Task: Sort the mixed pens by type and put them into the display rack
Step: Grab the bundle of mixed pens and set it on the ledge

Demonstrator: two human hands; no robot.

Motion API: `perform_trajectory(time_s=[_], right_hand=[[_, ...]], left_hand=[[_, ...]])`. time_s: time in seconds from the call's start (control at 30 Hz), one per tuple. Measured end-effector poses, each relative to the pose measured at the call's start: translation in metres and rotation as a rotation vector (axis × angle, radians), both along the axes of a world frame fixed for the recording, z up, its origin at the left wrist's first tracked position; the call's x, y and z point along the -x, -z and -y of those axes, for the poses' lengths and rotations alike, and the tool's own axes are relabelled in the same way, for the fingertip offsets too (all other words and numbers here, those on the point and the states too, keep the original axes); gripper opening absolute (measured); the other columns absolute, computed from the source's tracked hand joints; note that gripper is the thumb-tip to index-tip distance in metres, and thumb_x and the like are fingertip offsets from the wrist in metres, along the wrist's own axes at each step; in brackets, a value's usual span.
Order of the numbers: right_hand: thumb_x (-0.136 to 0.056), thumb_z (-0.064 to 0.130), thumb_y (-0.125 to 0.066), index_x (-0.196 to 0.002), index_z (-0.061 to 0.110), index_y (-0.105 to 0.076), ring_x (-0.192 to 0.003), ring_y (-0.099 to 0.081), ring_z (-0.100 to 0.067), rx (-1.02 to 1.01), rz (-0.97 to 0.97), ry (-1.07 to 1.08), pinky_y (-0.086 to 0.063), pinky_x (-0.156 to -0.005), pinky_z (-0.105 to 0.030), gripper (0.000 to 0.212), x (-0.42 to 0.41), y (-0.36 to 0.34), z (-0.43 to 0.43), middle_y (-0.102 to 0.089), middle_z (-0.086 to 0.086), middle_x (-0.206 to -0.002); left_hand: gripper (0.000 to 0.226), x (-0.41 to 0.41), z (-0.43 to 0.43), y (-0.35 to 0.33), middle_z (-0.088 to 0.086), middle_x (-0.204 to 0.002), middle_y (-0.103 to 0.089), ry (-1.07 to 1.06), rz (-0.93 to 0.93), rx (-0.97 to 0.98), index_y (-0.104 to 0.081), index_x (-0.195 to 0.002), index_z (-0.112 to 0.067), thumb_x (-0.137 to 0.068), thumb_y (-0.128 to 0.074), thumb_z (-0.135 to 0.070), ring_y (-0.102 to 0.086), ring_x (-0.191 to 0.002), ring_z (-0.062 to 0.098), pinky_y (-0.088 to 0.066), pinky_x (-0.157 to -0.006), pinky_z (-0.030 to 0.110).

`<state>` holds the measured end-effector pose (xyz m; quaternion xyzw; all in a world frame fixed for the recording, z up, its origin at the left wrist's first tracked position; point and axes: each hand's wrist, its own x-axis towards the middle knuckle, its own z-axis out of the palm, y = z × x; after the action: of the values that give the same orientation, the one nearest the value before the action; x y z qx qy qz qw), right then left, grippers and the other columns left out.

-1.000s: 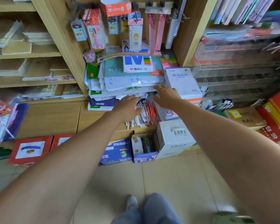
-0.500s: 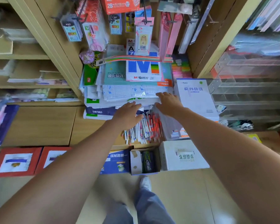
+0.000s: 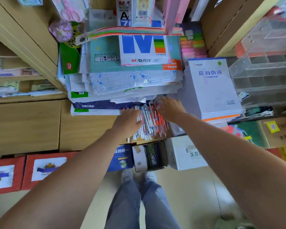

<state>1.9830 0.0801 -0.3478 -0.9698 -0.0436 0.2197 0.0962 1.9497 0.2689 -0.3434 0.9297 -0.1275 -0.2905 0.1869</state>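
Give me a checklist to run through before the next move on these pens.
1. Pens in reach: ok, left hand and right hand are at the pile.
2. Pens sorted: not ok, white and orange ones lie mixed.
3. Left hand free: ok, fingers flat on the pile.
4. Right hand grip: cannot tell, fingertips blurred.
5. Display rack located: ok, to the right beyond the writing-paper stack.

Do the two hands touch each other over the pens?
Apart. The head view shows a strip of pens between the left hand and the right hand.
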Motion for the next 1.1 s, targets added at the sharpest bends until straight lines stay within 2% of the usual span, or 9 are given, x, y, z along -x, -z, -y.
perform_trajectory(time_s=[0.17,0.23,0.3,0.4,0.57,0.8,0.97,1.1], right_hand=[[-0.097,0.024,-0.040,-0.136,0.014,-0.045,-0.114,-0.055,-0.032,-0.066,-0.065,0.100,-0.042,-0.100,-0.043,0.041,-0.001,0.048,0.002,-0.055,-0.013,-0.131],[-0.096,0.022,-0.042,-0.132,0.013,-0.049,-0.110,-0.057,-0.032,-0.110,-0.089,0.172,-0.047,-0.094,-0.044,0.038,-0.001,0.071,0.006,-0.058,-0.013,-0.127],[-0.096,0.021,-0.042,-0.120,0.010,-0.055,-0.098,-0.060,-0.032,-0.134,-0.095,0.236,-0.052,-0.084,-0.042,0.030,0.000,0.096,0.012,-0.062,-0.013,-0.112],[-0.096,0.019,-0.041,-0.112,0.008,-0.058,-0.082,-0.058,-0.028,-0.131,-0.117,0.319,-0.046,-0.068,-0.031,0.026,0.001,0.131,0.022,-0.063,-0.012,-0.099],[-0.097,0.015,-0.038,-0.110,0.006,-0.058,-0.069,-0.053,-0.021,-0.098,-0.169,0.404,-0.038,-0.059,-0.026,0.025,0.000,0.186,0.035,-0.060,-0.009,-0.086],[-0.098,0.023,-0.044,-0.123,0.007,-0.050,-0.075,-0.053,-0.025,-0.047,-0.208,0.534,-0.040,-0.061,-0.030,0.030,-0.005,0.243,0.037,-0.063,-0.012,-0.102],[-0.090,0.039,-0.061,-0.122,0.007,-0.047,-0.076,-0.052,-0.021,0.011,-0.204,0.538,-0.040,-0.061,-0.029,0.048,-0.006,0.267,0.041,-0.057,-0.005,-0.096],[-0.086,0.039,-0.068,-0.123,0.007,-0.045,-0.088,-0.062,-0.026,0.000,-0.172,0.553,-0.043,-0.065,-0.029,0.055,-0.007,0.276,0.044,-0.062,-0.009,-0.103]], left_hand=[[0.050,-0.013,0.002,0.053,0.009,-0.149,-0.036,0.063,-0.005,-0.021,-0.034,-0.147,-0.015,-0.100,-0.044,-0.028,-0.027,-0.140,0.028,-0.030,-0.110,0.041],[0.051,-0.017,0.005,0.075,0.008,-0.153,-0.031,0.082,0.013,-0.042,-0.033,-0.147,-0.016,-0.099,-0.044,-0.028,-0.019,-0.143,0.028,-0.025,-0.114,0.041],[0.052,-0.022,0.009,0.100,0.008,-0.155,-0.027,0.085,0.003,-0.055,-0.031,-0.148,-0.018,-0.099,-0.044,-0.029,-0.017,-0.144,0.028,-0.023,-0.115,0.041],[0.054,-0.028,0.018,0.137,0.008,-0.158,-0.021,0.111,-0.015,-0.068,-0.029,-0.149,-0.020,-0.098,-0.045,-0.029,-0.015,-0.145,0.029,-0.021,-0.116,0.042],[0.059,-0.036,0.033,0.192,0.005,-0.161,-0.006,0.174,-0.031,-0.100,-0.020,-0.152,-0.024,-0.099,-0.044,-0.031,-0.004,-0.148,0.029,-0.013,-0.118,0.043],[0.065,-0.037,0.042,0.248,0.005,-0.161,0.009,0.205,0.020,-0.097,-0.011,-0.153,-0.029,-0.098,-0.046,-0.029,0.007,-0.148,0.029,-0.003,-0.119,0.045],[0.066,-0.032,0.044,0.266,0.006,-0.162,0.003,0.176,0.072,-0.081,-0.012,-0.153,-0.026,-0.097,-0.047,-0.027,0.003,-0.148,0.028,-0.006,-0.119,0.043],[0.065,-0.028,0.044,0.270,0.008,-0.161,-0.004,0.159,0.142,-0.054,-0.018,-0.153,-0.024,-0.096,-0.049,-0.023,-0.002,-0.148,0.030,-0.007,-0.119,0.043]])
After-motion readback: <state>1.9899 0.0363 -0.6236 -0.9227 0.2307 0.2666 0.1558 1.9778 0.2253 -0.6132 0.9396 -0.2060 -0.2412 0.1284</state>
